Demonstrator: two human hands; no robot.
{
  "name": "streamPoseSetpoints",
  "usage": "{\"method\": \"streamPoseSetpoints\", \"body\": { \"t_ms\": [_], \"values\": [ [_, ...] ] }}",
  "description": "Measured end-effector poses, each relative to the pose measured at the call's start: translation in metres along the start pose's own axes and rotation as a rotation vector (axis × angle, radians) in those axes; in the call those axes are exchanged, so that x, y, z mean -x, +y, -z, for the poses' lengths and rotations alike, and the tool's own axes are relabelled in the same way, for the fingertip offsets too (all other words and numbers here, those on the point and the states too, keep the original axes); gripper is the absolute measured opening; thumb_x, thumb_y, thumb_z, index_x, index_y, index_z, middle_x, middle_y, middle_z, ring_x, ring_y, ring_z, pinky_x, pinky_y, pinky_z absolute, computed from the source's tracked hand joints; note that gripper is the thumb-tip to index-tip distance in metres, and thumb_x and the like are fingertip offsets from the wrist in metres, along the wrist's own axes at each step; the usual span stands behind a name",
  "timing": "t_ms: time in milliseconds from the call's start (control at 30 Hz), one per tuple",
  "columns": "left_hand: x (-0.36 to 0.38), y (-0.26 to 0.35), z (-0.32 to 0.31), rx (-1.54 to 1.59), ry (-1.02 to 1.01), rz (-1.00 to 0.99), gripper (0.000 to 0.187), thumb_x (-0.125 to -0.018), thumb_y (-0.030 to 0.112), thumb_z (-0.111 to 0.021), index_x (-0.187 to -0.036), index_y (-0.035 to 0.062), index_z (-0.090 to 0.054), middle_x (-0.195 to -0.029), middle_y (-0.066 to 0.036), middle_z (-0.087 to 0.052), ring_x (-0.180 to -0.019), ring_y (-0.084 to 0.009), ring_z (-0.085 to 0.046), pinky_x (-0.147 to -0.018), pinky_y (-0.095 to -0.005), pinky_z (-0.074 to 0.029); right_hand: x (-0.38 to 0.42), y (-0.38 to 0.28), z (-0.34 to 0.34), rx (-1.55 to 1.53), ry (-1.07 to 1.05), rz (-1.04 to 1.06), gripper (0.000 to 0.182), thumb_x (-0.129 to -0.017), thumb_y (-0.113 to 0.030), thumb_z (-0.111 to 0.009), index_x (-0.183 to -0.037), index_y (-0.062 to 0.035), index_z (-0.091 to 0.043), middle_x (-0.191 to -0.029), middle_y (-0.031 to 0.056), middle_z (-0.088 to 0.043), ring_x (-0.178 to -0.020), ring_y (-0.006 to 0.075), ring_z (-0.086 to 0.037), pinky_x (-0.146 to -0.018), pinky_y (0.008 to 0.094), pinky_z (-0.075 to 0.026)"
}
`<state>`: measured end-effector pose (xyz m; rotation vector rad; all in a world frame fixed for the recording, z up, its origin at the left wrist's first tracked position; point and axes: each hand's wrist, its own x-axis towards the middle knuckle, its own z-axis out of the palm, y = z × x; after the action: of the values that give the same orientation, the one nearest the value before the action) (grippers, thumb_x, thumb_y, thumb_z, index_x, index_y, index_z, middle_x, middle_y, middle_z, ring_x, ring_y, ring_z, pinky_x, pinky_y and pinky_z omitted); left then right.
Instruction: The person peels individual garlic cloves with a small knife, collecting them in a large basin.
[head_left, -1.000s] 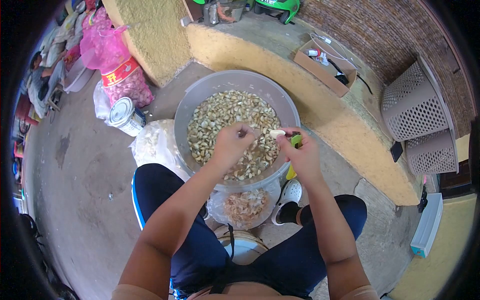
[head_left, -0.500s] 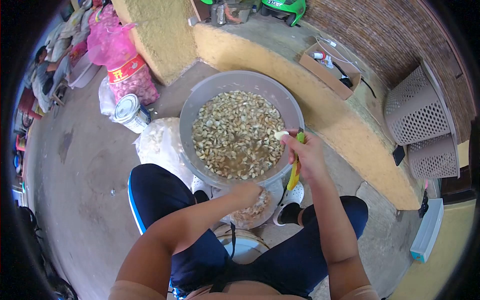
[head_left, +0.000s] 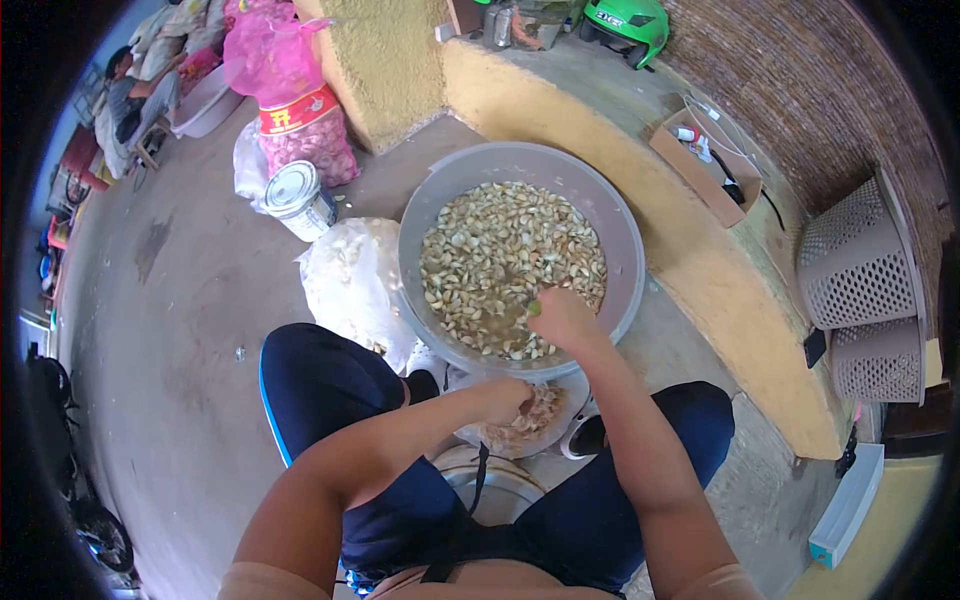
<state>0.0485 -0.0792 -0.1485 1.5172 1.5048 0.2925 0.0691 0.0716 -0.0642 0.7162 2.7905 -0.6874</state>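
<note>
A wide grey tub (head_left: pixel 622 310) stands before me, full of garlic cloves (head_left: pixel 500 235) in cloudy water. Over its near right part is my right hand (head_left: pixel 568 318), closed around a small knife (head_left: pixel 535 308); only a bit of its green handle shows, and the fingertips are hidden. My left hand (head_left: pixel 505 400) hangs lower, between my knees, at a clear plastic bag of papery garlic skins (head_left: pixel 532 425). Its fingers are curled together, and anything inside them is hidden.
A white plastic bag (head_left: pixel 355 275) and a lidded can (head_left: pixel 300 200) stand left of the tub, with a pink net sack of garlic (head_left: pixel 310 145) behind. A yellow ledge (head_left: pixel 690 290) curves along the right, bearing a cardboard box (head_left: pixel 705 165). Another person (head_left: pixel 125 95) sits far left.
My right hand has moved left and down over the cloves with the knife; the clove seen at its fingertips is out of view. My left hand has shifted slightly over the skins.
</note>
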Motion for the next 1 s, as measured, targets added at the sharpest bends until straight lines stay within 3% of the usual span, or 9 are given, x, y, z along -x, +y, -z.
{"method": "streamPoseSetpoints", "body": {
  "t_ms": [200, 300, 400, 500, 600, 700, 800, 900, 1000],
  "values": [
    [0.021, -0.02, -0.006, 0.02, 0.151, -0.126, 0.026, -0.057, -0.001, -0.057, -0.082, 0.0039, -0.06, -0.081, -0.014, -0.058, -0.08, -0.031, -0.056, -0.072, -0.0367, -0.045, -0.016, -0.03, -0.042, 0.055, -0.157, 0.092, 0.033, -0.068, -0.027, -0.062, -0.084, 0.0013, -0.06, -0.077, 0.0194, -0.06, -0.078, 0.0354, -0.058, -0.069, 0.0418, -0.046],
    [0.029, -0.022, -0.003, 0.078, 0.111, -0.081, 0.02, -0.057, 0.005, -0.061, -0.077, 0.0061, -0.061, -0.081, -0.011, -0.06, -0.08, -0.0278, -0.057, -0.068, -0.036, -0.045, -0.019, -0.07, -0.033, -0.183, -0.125, 0.3, 0.026, -0.067, -0.023, -0.062, -0.076, 0.0005, -0.061, -0.075, 0.018, -0.061, -0.072, 0.0296, -0.06, -0.061, 0.0371, -0.047],
    [0.033, -0.019, 0.002, 0.177, 0.049, 0.009, 0.021, -0.057, 0.013, -0.068, -0.075, 0.0057, -0.061, -0.076, -0.01, -0.06, -0.075, -0.0259, -0.058, -0.065, -0.035, -0.046, -0.019, -0.096, -0.032, -0.599, -0.242, 0.295, 0.028, -0.072, -0.026, -0.064, -0.082, -0.0005, -0.06, -0.06, 0.0077, -0.058, -0.045, 0.0164, -0.053, -0.045, 0.0308, -0.042],
    [0.033, -0.013, 0.011, 0.178, 0.032, 0.04, 0.025, -0.056, 0.021, -0.072, -0.071, 0.0046, -0.061, -0.069, -0.01, -0.06, -0.068, -0.0238, -0.058, -0.063, -0.0338, -0.045, -0.016, -0.103, -0.021, -0.709, -0.291, 0.193, 0.024, -0.073, -0.023, -0.064, -0.082, -0.0009, -0.06, -0.055, 0.0028, -0.054, -0.04, 0.0096, -0.047, -0.041, 0.0253, -0.039],
    [0.031, -0.019, 0.015, 0.305, 0.113, 0.013, 0.029, -0.057, 0.026, -0.073, -0.07, 0.0036, -0.061, -0.065, -0.009, -0.059, -0.062, -0.0216, -0.057, -0.06, -0.0332, -0.045, -0.028, -0.077, -0.032, -0.676, -0.121, 0.217, 0.033, -0.074, -0.03, -0.06, -0.075, 0.0021, -0.057, -0.054, 0.0101, -0.056, -0.037, 0.0185, -0.051, -0.043, 0.033, -0.043],
    [0.034, -0.008, 0.037, 0.407, 0.18, 0.098, 0.03, -0.058, 0.028, -0.073, -0.069, 0.0033, -0.061, -0.063, -0.009, -0.059, -0.058, -0.0209, -0.056, -0.057, -0.0331, -0.044, -0.019, -0.075, 0.006, -0.553, -0.154, 0.063, 0.033, -0.074, -0.03, -0.06, -0.074, 0.0028, -0.055, -0.058, 0.0128, -0.057, -0.046, 0.0211, -0.056, -0.048, 0.0336, -0.044],
    [0.039, 0.0, 0.064, 0.384, 0.396, 0.158, 0.03, -0.065, 0.029, -0.071, -0.071, 0.0018, -0.059, -0.059, -0.005, -0.057, -0.055, -0.0143, -0.053, -0.05, -0.0288, -0.043, -0.025, -0.049, 0.002, -0.448, 0.034, 0.122, 0.033, -0.073, -0.03, -0.06, -0.073, 0.0029, -0.054, -0.063, 0.0162, -0.057, -0.059, 0.0248, -0.059, -0.055, 0.0351, -0.044],
    [0.048, 0.01, 0.099, 0.83, 0.504, 0.29, 0.024, -0.071, 0.024, -0.067, -0.073, 0.0022, -0.058, -0.06, -0.004, -0.055, -0.055, -0.0106, -0.051, -0.05, -0.0234, -0.042, -0.011, -0.042, 0.033, -0.457, 0.121, 0.035, 0.035, -0.073, -0.03, -0.061, -0.076, 0.0032, -0.053, -0.068, 0.0178, -0.057, -0.067, 0.0268, -0.058, -0.06, 0.0368, -0.044],
    [0.048, 0.01, 0.117, 1.145, 0.666, 0.113, 0.024, -0.078, 0.022, -0.061, -0.08, -0.001, -0.059, -0.06, -0.003, -0.051, -0.056, -0.0096, -0.051, -0.053, -0.0211, -0.043, 0.001, -0.026, 0.048, -0.598, 0.019, -0.047, 0.037, -0.072, -0.032, -0.061, -0.08, 0.003, -0.052, -0.07, 0.0163, -0.057, -0.066, 0.0257, -0.057, -0.061, 0.0361, -0.043]
  ]
}}
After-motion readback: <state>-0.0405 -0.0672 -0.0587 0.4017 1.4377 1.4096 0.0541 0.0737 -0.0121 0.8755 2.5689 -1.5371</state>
